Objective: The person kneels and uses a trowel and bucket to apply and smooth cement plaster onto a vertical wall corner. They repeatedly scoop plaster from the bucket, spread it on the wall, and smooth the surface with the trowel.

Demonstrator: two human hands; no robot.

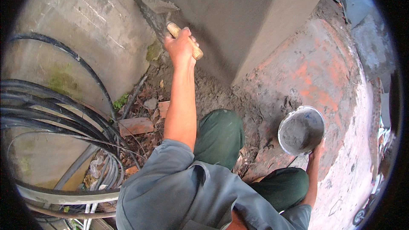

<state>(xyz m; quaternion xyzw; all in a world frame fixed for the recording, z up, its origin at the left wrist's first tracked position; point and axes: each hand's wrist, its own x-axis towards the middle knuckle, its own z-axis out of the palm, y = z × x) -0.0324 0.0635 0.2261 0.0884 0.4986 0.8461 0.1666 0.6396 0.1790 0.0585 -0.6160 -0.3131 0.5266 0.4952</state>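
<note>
My left hand (181, 47) is closed round the pale wooden handle of a trowel (158, 5). Its metal blade lies against the grey, freshly plastered wall (221, 12), close to the corner where an older wall meets it. At the lower right, my right hand (317, 150) grips the side of a round bucket (322, 121) with a whitish rim, its fingers partly hidden behind it. Wet grey mortar (300, 133) sits inside the bucket. Smears of the same mortar lie on the ground at the foot of the wall.
Coiled black hoses (64, 106) hang along the stained old wall (81, 21) at the left. Broken bricks (136, 126) and dead leaves lie below them. A reddish, mortar-smeared slab (315, 72) stretches to the right. My knees, in green trousers (221, 138), are bent between hoses and bucket.
</note>
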